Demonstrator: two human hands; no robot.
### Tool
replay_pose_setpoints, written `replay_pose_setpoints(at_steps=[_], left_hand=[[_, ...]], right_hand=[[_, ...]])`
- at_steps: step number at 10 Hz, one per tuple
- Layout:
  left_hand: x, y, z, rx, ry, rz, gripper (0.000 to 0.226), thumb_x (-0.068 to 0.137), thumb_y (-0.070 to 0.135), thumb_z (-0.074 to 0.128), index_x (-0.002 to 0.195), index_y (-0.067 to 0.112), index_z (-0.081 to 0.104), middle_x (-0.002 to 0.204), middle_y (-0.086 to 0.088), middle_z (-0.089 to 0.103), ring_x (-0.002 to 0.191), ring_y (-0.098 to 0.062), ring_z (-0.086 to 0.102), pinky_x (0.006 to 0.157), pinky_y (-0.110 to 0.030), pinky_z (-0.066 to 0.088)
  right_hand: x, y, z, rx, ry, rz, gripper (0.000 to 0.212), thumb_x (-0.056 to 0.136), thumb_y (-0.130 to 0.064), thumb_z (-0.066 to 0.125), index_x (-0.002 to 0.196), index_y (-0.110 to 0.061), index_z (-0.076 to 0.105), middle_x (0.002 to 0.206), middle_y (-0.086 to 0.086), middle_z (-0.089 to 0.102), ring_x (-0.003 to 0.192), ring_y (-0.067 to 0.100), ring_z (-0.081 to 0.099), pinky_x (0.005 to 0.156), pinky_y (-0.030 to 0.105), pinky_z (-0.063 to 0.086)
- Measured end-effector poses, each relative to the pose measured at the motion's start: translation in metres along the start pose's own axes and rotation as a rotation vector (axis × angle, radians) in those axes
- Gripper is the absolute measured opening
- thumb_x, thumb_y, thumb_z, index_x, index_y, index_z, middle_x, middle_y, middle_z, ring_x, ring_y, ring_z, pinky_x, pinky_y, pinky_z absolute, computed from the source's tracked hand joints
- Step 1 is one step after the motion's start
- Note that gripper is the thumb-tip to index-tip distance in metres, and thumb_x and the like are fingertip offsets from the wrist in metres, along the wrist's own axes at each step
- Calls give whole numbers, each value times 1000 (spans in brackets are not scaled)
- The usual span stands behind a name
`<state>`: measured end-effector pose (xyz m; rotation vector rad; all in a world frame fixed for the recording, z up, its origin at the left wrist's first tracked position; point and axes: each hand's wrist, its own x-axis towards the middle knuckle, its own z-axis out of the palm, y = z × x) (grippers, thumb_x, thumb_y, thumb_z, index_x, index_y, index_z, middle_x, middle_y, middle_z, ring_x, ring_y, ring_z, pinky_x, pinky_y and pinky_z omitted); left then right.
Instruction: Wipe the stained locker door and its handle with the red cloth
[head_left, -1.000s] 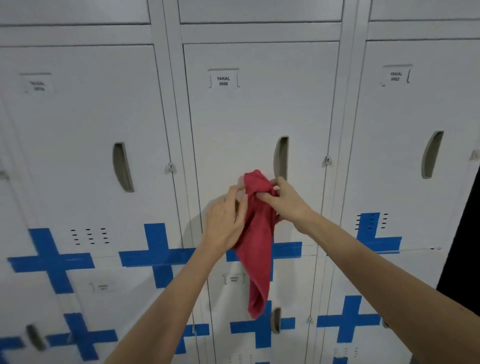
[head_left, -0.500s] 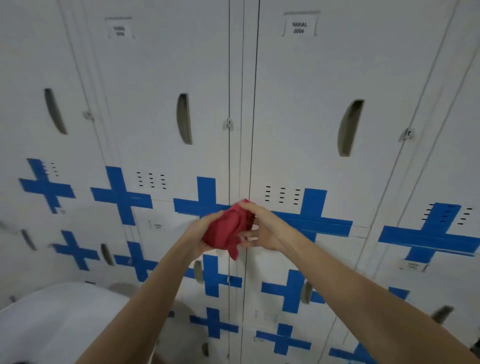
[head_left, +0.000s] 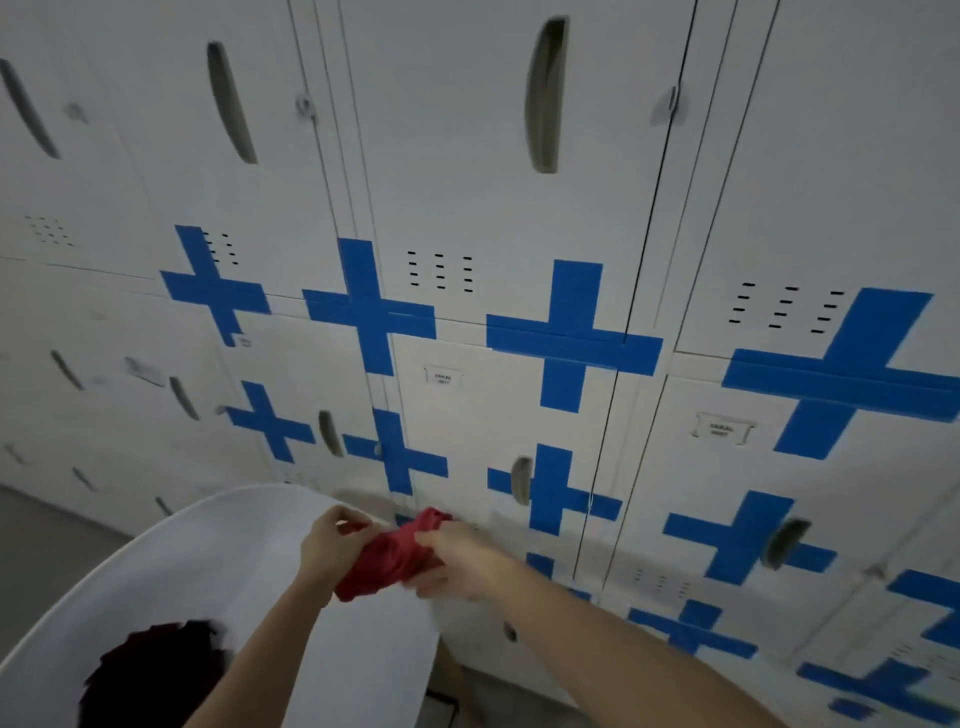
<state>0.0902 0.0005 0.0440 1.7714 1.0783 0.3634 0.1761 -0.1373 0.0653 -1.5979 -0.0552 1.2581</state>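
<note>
The red cloth (head_left: 392, 553) is bunched into a wad between both hands, low in the view and away from the locker fronts. My left hand (head_left: 327, 545) grips its left end and my right hand (head_left: 457, 561) grips its right end. Above them rises a wall of white locker doors; one upper locker door (head_left: 467, 197) has a recessed grey handle (head_left: 545, 96). No stain can be made out on any door in this blurred frame.
Blue tape crosses (head_left: 569, 332) mark the seams between doors. A round white table (head_left: 171, 587) stands at lower left under my left arm, with a dark red cloth (head_left: 156, 670) lying on it. Grey floor (head_left: 31, 545) shows at far left.
The view has swung down and left along the lockers. Both hands have dropped from the door handle, and the hanging cloth is now bunched between them over the white table.
</note>
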Motion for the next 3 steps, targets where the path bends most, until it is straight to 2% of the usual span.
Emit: replay_pose_setpoints(at_steps=[1, 2, 3], left_hand=[[14, -40, -4, 62, 31, -19, 9, 77, 14, 76, 80, 11, 67, 87, -5, 68, 90, -28, 61, 79, -32, 44], [29, -62, -2, 99, 2, -7, 7, 79, 12, 74, 81, 10, 67, 87, -6, 67, 91, -28, 60, 79, -33, 44], [38, -68, 2, 142, -25, 10, 6, 80, 11, 72, 83, 10, 67, 92, -9, 67, 90, -27, 59, 83, -35, 45]], right_hand=[[33, 32, 22, -25, 30, 65, 42, 95, -29, 51, 131, -10, 45, 122, 12, 61, 93, 23, 66, 83, 37, 53], [59, 49, 25, -79, 27, 89, 48, 92, -38, 52, 134, -16, 45, 119, 4, 63, 94, 19, 62, 79, 41, 52], [62, 56, 22, -66, -6, 96, 51, 92, -41, 48, 137, -16, 43, 125, 2, 60, 104, 19, 58, 90, 45, 48]])
